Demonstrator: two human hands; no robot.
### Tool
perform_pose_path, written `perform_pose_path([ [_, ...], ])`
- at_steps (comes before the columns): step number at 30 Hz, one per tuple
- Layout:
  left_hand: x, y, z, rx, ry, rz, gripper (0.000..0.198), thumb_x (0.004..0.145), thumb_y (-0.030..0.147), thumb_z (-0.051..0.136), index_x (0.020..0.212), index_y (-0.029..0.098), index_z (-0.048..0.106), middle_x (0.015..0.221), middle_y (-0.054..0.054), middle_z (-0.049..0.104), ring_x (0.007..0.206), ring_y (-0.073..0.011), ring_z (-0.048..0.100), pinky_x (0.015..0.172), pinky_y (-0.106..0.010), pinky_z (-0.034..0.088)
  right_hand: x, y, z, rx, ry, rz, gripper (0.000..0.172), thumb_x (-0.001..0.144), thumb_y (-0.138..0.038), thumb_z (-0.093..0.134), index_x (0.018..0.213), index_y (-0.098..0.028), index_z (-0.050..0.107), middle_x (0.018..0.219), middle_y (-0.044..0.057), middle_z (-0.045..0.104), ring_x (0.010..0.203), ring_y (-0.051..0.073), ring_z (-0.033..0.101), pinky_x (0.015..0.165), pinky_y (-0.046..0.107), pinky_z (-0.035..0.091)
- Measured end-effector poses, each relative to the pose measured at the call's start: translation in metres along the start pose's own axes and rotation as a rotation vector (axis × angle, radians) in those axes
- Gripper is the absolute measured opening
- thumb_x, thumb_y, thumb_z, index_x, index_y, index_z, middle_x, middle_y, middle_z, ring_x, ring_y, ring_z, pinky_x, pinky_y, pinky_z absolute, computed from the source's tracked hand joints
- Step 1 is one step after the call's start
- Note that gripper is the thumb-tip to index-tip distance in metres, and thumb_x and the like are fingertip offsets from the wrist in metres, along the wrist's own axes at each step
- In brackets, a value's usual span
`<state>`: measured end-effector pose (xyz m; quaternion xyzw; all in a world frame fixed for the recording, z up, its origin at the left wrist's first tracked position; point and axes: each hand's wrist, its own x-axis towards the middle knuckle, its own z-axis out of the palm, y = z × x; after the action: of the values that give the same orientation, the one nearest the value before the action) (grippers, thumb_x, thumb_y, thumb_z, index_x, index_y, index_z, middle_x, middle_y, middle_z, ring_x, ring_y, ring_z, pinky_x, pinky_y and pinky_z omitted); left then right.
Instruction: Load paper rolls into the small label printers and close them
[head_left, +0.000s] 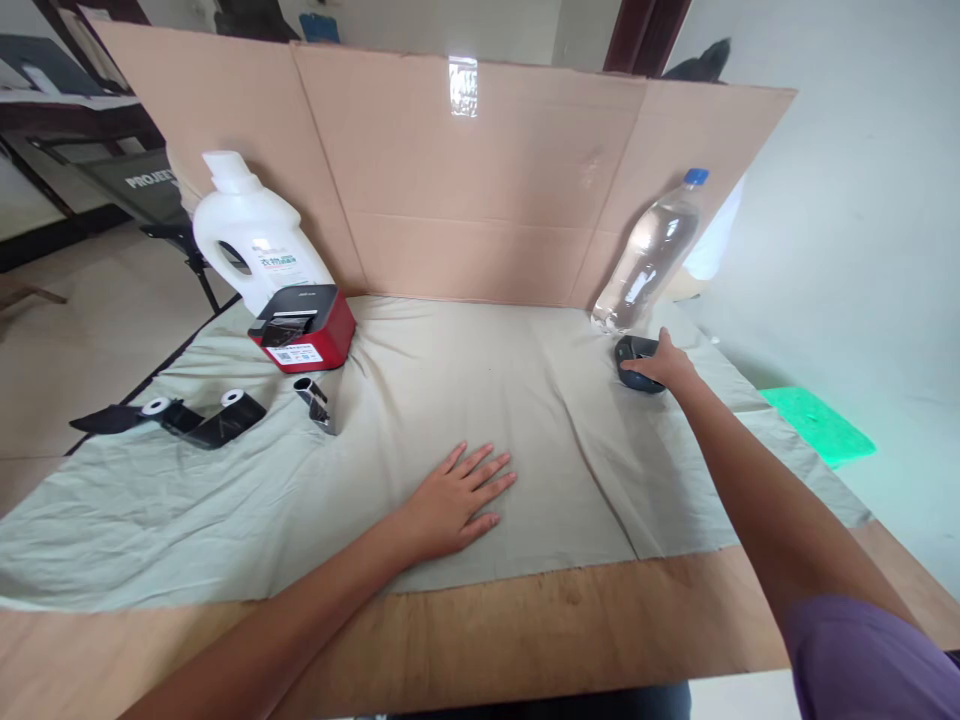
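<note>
My left hand (454, 500) lies flat on the grey-beige cloth (480, 400), palm down with its fingers spread, holding nothing. My right hand (669, 362) reaches out to the far right. Its thumb and fingers are closed around a small dark rounded device (637, 362) that rests on the cloth; the hand covers its right end, and I cannot make out its exact kind. Just behind the device, a clear bottle with a blue cap (651, 255) leans against the cardboard.
A folded cardboard panel (465, 180) stands along the back. At left are a white jug (255, 235), a red-and-black printer (307, 330), black ribbon rolls with white cores (217, 420) and a small black roll (315, 402). A green stool (817, 425) is beyond the right edge.
</note>
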<state>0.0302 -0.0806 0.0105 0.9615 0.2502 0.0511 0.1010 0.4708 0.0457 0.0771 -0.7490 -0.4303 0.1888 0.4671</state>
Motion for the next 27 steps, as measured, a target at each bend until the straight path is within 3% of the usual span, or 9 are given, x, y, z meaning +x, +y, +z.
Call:
perform_pose_path([
  [3,0.0,-0.001,0.002,-0.019,0.015,-0.003,0.059,0.102,0.05,0.034,0.157,0.031,0.028,0.165,-0.002,0.025,0.154,-0.0258,0.018,0.125,-0.051,0.011,-0.021,-0.018,0.012,-0.301,0.021,0.11,0.094,0.054,-0.028,0.088,0.138,-0.008,0.051,0.132,0.03,0.05,0.134,0.048,0.04,0.105,0.062,0.029],
  [7,-0.001,-0.002,0.004,-0.06,0.015,-0.003,0.059,0.102,0.052,0.031,0.157,0.031,0.027,0.166,-0.001,0.023,0.154,-0.026,0.017,0.125,-0.051,0.009,-0.076,-0.057,0.057,-0.396,-0.096,-0.05,0.114,0.055,-0.047,0.088,0.153,-0.021,0.035,0.131,0.022,0.05,0.126,0.047,0.05,0.103,0.059,0.036],
  [13,-0.003,-0.001,0.004,-0.097,0.035,-0.014,0.059,0.102,0.052,0.032,0.157,0.03,0.03,0.165,-0.002,0.025,0.154,-0.0265,0.017,0.125,-0.051,0.007,-0.163,-0.104,0.158,-0.316,-0.282,-0.241,0.107,0.059,-0.051,0.085,0.153,-0.034,0.036,0.125,0.017,0.05,0.113,0.046,0.056,0.097,0.06,0.041],
  [17,-0.003,-0.002,0.006,-0.107,0.065,-0.003,0.058,0.102,0.051,0.034,0.155,0.028,0.035,0.164,-0.003,0.028,0.153,-0.0276,0.019,0.125,-0.052,0.009,-0.187,-0.111,0.196,-0.334,-0.341,-0.259,0.102,0.066,-0.052,0.081,0.154,-0.036,0.033,0.129,0.019,0.046,0.117,0.048,0.053,0.096,0.063,0.04],
  [20,-0.003,-0.002,0.009,-0.107,0.087,0.005,0.058,0.102,0.05,0.036,0.154,0.026,0.037,0.163,-0.006,0.031,0.153,-0.0286,0.02,0.124,-0.054,0.011,-0.197,-0.117,0.198,-0.42,-0.347,-0.205,0.106,0.068,-0.055,0.079,0.157,-0.034,0.027,0.135,0.022,0.043,0.12,0.051,0.051,0.096,0.065,0.039],
  [23,-0.005,-0.001,0.007,-0.129,0.111,0.02,0.056,0.1,0.048,0.042,0.151,0.025,0.042,0.161,-0.007,0.034,0.152,-0.0297,0.024,0.123,-0.055,0.014,-0.197,-0.125,0.183,-0.544,-0.414,-0.163,0.112,0.07,-0.065,0.073,0.16,-0.033,0.015,0.139,0.024,0.042,0.117,0.049,0.056,0.093,0.062,0.043],
  [25,-0.007,-0.003,0.001,-0.206,0.151,0.017,0.047,0.098,0.042,0.047,0.142,0.025,0.054,0.152,-0.007,0.049,0.145,-0.0276,0.039,0.121,-0.05,0.026,-0.189,-0.123,0.168,-0.538,-0.462,-0.176,0.11,0.076,-0.074,0.061,0.161,-0.032,0.006,0.143,0.024,0.043,0.118,0.046,0.058,0.094,0.058,0.045],
  [27,-0.007,-0.01,-0.009,-0.355,0.224,-0.07,0.033,0.097,0.035,0.049,0.124,0.025,0.066,0.129,-0.006,0.068,0.122,-0.0226,0.061,0.107,-0.04,0.044,-0.176,-0.112,0.158,-0.464,-0.473,-0.211,0.097,0.087,-0.073,0.046,0.162,-0.029,0.004,0.145,0.022,0.046,0.123,0.041,0.057,0.1,0.054,0.044],
])
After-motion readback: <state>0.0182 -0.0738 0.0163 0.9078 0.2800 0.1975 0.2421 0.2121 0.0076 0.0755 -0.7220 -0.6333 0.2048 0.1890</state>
